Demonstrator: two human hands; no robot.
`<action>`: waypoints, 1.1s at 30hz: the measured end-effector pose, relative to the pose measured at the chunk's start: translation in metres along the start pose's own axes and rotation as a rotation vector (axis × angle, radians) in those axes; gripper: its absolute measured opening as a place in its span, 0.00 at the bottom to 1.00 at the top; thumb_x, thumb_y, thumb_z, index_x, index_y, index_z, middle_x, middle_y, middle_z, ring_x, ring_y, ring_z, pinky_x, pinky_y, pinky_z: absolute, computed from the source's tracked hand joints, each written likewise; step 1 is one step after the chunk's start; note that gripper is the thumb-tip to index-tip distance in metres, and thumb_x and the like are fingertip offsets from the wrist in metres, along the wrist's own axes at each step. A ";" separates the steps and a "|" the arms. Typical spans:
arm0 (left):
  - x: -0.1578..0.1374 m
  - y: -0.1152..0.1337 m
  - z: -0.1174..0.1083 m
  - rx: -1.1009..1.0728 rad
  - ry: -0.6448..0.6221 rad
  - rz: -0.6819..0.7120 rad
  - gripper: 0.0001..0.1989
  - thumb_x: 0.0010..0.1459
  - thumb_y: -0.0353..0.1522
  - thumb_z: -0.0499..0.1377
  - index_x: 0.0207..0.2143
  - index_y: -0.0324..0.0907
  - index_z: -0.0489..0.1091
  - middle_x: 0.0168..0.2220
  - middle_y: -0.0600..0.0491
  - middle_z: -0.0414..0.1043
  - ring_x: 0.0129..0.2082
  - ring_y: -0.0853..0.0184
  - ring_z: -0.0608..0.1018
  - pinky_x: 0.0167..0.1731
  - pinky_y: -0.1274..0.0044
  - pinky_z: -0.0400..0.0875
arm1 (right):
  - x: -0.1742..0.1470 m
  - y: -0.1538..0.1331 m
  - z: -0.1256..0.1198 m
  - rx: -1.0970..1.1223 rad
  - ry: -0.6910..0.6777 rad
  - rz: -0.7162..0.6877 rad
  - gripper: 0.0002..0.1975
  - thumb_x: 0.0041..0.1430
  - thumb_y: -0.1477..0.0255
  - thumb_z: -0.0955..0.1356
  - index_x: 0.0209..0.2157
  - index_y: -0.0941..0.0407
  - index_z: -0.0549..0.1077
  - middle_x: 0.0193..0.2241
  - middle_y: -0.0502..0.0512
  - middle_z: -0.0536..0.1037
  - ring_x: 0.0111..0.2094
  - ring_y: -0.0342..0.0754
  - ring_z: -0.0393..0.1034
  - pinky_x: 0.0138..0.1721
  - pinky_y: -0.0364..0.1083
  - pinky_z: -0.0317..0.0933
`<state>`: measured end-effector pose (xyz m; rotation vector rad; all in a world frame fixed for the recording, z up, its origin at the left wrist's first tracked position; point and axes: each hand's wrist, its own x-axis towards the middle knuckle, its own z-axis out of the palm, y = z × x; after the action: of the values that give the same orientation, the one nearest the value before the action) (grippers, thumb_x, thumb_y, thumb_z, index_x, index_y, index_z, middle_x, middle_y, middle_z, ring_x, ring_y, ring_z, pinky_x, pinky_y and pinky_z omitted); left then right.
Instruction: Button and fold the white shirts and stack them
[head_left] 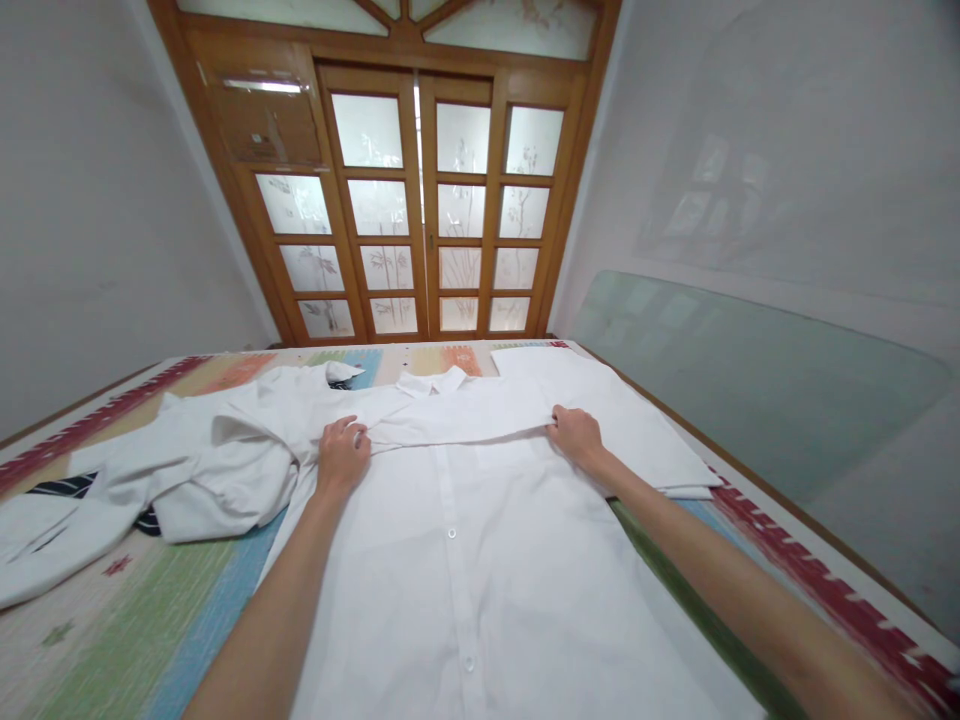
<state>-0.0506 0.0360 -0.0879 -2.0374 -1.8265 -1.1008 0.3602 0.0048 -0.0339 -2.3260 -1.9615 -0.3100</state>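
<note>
1. Both hands are set well apart in the head view, at the upper part of a white shirt (397, 540) lying flat, buttons up, collar at its far end. Left hand (344, 455): fingers bent on the cloth left of the button line; I cannot tell how firmly they grip. Right hand (574, 433): thumb and fingers pinched on the end of a sleeve (465, 422) laid across the shirt.
2. Under the shirt spreads a patterned cover (142, 610), striped green, blue, orange and cream, with small stars to the shirt's left and dark red borders along both sides.
3. Left of the shirt lies a crumpled white garment (225, 470) with dark striped patches; right of its upper part, a flat pile of white cloth (622, 410).
4. Beyond the shirt's collar stand wooden doors (459, 177) with frosted panes; a pale green panel (735, 370) lines the grey wall (750, 120) to its right.
</note>
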 end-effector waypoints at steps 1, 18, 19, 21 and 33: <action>0.000 0.000 0.000 0.002 -0.001 -0.002 0.09 0.53 0.28 0.53 0.32 0.41 0.73 0.47 0.44 0.73 0.49 0.54 0.71 0.53 0.60 0.66 | 0.001 0.000 0.000 0.036 -0.012 0.020 0.12 0.60 0.71 0.63 0.43 0.58 0.74 0.39 0.62 0.79 0.41 0.53 0.74 0.35 0.44 0.59; -0.001 -0.001 0.000 -0.021 -0.037 -0.028 0.10 0.53 0.30 0.52 0.34 0.42 0.72 0.47 0.44 0.72 0.48 0.54 0.70 0.53 0.61 0.64 | -0.004 -0.003 0.010 -0.125 0.071 -0.130 0.13 0.64 0.78 0.58 0.46 0.59 0.69 0.39 0.63 0.78 0.39 0.52 0.74 0.34 0.44 0.62; -0.001 -0.001 -0.001 -0.020 -0.039 -0.029 0.10 0.53 0.30 0.52 0.34 0.42 0.72 0.47 0.45 0.72 0.48 0.54 0.70 0.53 0.61 0.64 | -0.004 -0.003 0.011 -0.145 0.080 -0.153 0.13 0.64 0.79 0.58 0.46 0.59 0.69 0.39 0.63 0.77 0.39 0.52 0.74 0.34 0.44 0.63; -0.001 0.000 -0.001 -0.016 -0.044 -0.031 0.10 0.53 0.30 0.52 0.34 0.42 0.72 0.47 0.45 0.72 0.48 0.54 0.70 0.53 0.61 0.64 | -0.004 -0.005 0.011 -0.168 0.098 -0.166 0.14 0.63 0.79 0.58 0.47 0.59 0.69 0.39 0.64 0.77 0.40 0.52 0.74 0.34 0.44 0.63; -0.001 0.004 -0.002 0.000 -0.060 -0.041 0.12 0.54 0.29 0.51 0.36 0.40 0.72 0.47 0.43 0.72 0.49 0.53 0.70 0.51 0.61 0.65 | 0.003 -0.005 0.014 -0.197 0.107 -0.137 0.16 0.64 0.78 0.58 0.51 0.61 0.67 0.37 0.67 0.78 0.38 0.53 0.76 0.33 0.45 0.64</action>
<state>-0.0480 0.0327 -0.0857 -2.0630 -1.9049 -1.0619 0.3567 0.0114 -0.0474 -2.2339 -2.1288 -0.6524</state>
